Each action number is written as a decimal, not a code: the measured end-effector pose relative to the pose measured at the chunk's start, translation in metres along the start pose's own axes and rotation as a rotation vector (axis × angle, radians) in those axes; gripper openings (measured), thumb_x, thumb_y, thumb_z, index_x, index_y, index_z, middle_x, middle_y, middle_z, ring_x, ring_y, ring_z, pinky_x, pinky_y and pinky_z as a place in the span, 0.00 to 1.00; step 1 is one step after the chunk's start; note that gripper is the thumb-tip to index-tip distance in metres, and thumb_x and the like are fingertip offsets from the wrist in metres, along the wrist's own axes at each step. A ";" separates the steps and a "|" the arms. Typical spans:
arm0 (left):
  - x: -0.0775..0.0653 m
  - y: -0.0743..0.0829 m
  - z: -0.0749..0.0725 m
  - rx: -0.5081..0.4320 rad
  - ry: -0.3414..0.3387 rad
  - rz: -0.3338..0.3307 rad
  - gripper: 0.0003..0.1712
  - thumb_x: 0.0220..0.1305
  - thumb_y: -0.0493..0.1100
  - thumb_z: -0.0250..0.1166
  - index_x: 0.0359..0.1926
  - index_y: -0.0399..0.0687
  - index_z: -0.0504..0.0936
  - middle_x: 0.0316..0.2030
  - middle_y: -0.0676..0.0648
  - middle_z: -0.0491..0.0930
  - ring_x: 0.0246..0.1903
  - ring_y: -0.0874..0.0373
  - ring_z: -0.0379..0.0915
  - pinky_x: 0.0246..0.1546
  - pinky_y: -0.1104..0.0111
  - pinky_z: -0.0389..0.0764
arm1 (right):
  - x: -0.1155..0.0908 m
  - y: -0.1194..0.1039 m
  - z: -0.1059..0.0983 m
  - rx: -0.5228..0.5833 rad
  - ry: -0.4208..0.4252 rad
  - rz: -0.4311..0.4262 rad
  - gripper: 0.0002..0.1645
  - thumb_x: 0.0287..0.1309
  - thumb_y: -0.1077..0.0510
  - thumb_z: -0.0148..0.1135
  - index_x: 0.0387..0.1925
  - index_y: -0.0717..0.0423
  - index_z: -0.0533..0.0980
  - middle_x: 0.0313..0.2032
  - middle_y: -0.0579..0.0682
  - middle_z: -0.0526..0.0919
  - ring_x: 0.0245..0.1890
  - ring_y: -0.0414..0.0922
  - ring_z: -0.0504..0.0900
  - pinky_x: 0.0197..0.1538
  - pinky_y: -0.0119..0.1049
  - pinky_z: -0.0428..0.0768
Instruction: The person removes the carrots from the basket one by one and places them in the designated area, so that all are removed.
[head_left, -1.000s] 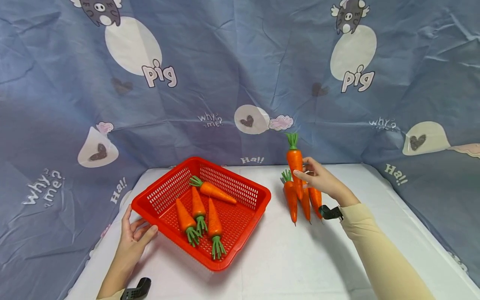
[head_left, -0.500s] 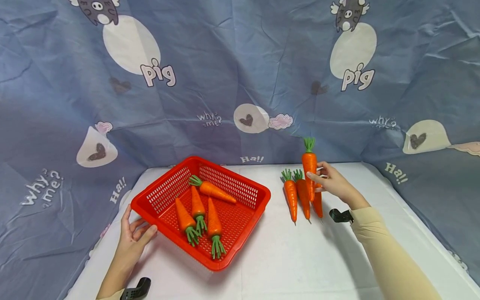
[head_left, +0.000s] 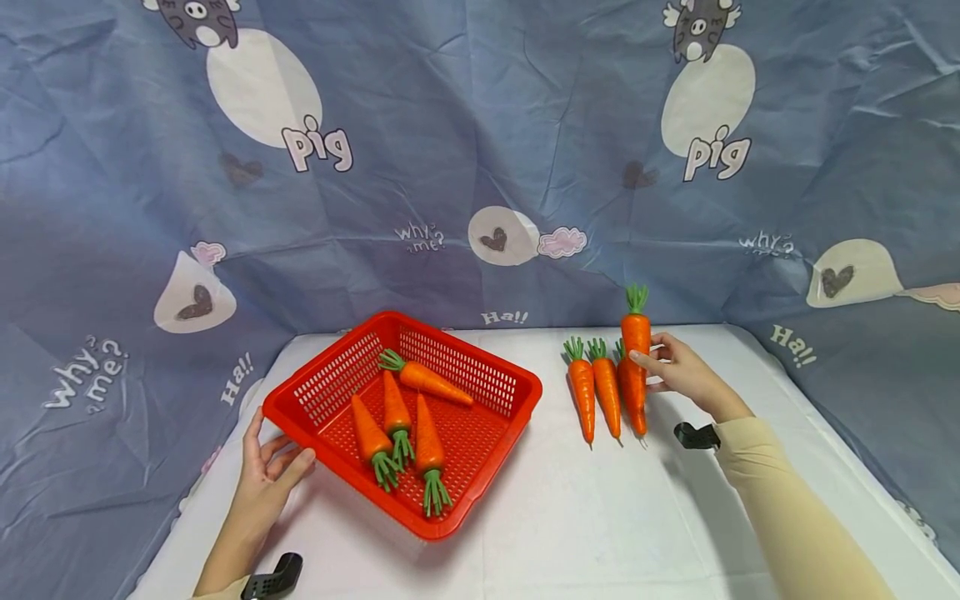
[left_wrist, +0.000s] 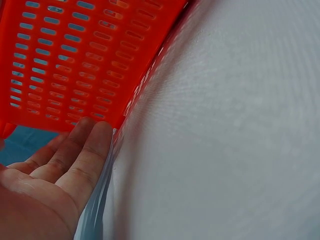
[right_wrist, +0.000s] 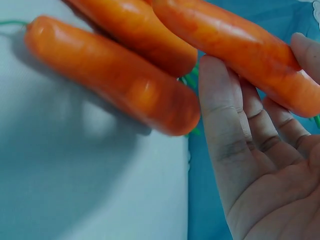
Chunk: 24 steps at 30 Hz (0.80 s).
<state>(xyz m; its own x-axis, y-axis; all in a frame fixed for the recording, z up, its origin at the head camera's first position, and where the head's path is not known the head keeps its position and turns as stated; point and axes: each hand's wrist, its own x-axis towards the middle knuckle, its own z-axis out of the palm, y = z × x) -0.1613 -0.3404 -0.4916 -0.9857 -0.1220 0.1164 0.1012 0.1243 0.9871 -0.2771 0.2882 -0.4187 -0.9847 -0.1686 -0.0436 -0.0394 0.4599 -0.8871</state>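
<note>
My right hand (head_left: 682, 371) pinches an orange carrot (head_left: 636, 332) with green leafy top, its top upward and tip down. In the right wrist view this carrot (right_wrist: 240, 42) lies between thumb and fingers. It hangs over another carrot (head_left: 626, 385), partly hidden behind it, on the white table. Left of that lie two more carrots, the middle one (head_left: 608, 396) and the leftmost one (head_left: 582, 390). At the left, my left hand (head_left: 262, 479) touches the corner of a red perforated basket (head_left: 517, 417). In the left wrist view its straight fingers (left_wrist: 87, 150) meet the basket wall (left_wrist: 75, 60).
Several carrots lie inside the basket, one (head_left: 431, 383) near its back and others toward the front. White cloth (head_left: 570, 517) covers the table. A blue printed cloth (head_left: 420, 167) rises behind and at both sides.
My right hand has moved to the right and slightly down with the carrot, from above the left part of the row to its right end. Left hand and basket have stayed in place.
</note>
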 end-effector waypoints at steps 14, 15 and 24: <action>0.000 0.000 0.000 0.014 0.002 -0.004 0.63 0.75 0.35 0.67 0.87 0.65 0.28 0.58 0.59 0.68 0.49 0.80 0.78 0.44 0.80 0.86 | -0.002 0.025 -0.012 -0.065 -0.007 0.104 0.39 0.80 0.45 0.59 0.70 0.71 0.59 0.49 0.59 0.79 0.46 0.45 0.81 0.51 0.44 0.92; 0.000 0.000 0.000 0.014 0.002 -0.002 0.63 0.75 0.35 0.67 0.87 0.65 0.28 0.58 0.59 0.68 0.49 0.80 0.79 0.44 0.80 0.86 | -0.002 0.027 -0.013 -0.070 -0.007 0.112 0.39 0.80 0.45 0.58 0.70 0.72 0.59 0.49 0.58 0.79 0.45 0.45 0.81 0.51 0.43 0.91; 0.000 -0.001 0.000 0.000 0.001 0.005 0.63 0.74 0.34 0.67 0.87 0.64 0.28 0.57 0.60 0.69 0.49 0.79 0.79 0.44 0.80 0.86 | -0.010 0.033 -0.017 -0.060 -0.011 0.168 0.45 0.79 0.42 0.60 0.72 0.74 0.56 0.48 0.58 0.76 0.44 0.46 0.79 0.48 0.38 0.91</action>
<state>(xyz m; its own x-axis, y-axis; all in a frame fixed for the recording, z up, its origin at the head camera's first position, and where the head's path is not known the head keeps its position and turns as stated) -0.1613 -0.3405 -0.4923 -0.9850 -0.1226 0.1212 0.1058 0.1252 0.9865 -0.2716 0.3196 -0.4401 -0.9763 -0.0944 -0.1948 0.1156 0.5335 -0.8379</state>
